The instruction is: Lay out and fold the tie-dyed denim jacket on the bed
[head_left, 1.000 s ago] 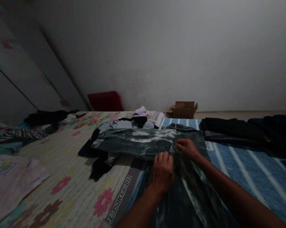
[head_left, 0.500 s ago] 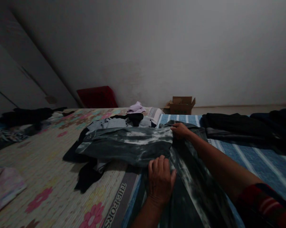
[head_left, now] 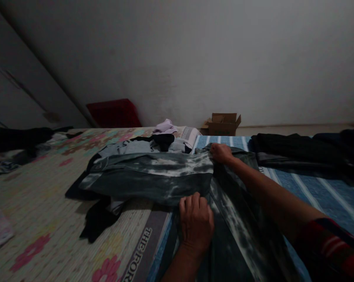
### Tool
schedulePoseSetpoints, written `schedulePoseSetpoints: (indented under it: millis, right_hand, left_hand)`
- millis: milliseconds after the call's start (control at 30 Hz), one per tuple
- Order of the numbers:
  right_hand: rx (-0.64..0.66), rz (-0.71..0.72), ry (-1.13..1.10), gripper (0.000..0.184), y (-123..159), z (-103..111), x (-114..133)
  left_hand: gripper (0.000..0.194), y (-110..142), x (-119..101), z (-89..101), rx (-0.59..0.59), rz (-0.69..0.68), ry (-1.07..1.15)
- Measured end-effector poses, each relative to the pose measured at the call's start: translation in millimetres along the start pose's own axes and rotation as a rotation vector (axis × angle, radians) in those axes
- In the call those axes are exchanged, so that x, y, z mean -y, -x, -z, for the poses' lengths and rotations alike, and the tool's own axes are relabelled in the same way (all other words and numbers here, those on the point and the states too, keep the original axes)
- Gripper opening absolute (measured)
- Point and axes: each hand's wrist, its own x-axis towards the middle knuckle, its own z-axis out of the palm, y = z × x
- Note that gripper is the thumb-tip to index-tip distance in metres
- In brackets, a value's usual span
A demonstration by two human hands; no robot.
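A dark grey garment (head_left: 153,172) with white faded streaks lies across the bed; I cannot tell whether it is trousers or a top. One long sleeve- or leg-like part stretches left over other clothes, and the rest runs down toward me. My right hand (head_left: 221,153), arm extended, is closed on the garment's far edge near the fold. Nearer to me, my left hand (head_left: 196,221) has its fingers curled over the near edge of the sideways part. Its fingertips are partly hidden in the cloth.
Under the garment's left part are grey and black clothes (head_left: 136,146). Folded dark clothes (head_left: 294,150) lie at the right on the blue striped cover (head_left: 302,188). A floral cover (head_left: 56,203) spreads left. An open cardboard box (head_left: 222,127) and a red object (head_left: 114,112) stand by the wall.
The view has shifted slightly, and the garment's left end appears farther left. My right hand's fingers have curled more tightly into the cloth. My left hand stays at the near edge.
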Motion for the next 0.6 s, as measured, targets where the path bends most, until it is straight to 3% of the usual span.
schedulePoseSetpoints:
  millis: [333, 500, 600]
  right_hand:
    - [0.036, 0.022, 0.179, 0.03, 10, -17, 2]
    - [0.054, 0.027, 0.22, 0.031, 12, -17, 4]
    - [0.077, 0.021, 0.235, 0.034, 15, -17, 6]
  left_hand:
    - [0.011, 3, 2, -2.9, 0.081, -0.035, -0.008]
    - [0.028, 2, 1, -2.2, 0.127, -0.05, -0.023]
    - [0.028, 4, 2, -5.2, 0.101, -0.069, -0.026]
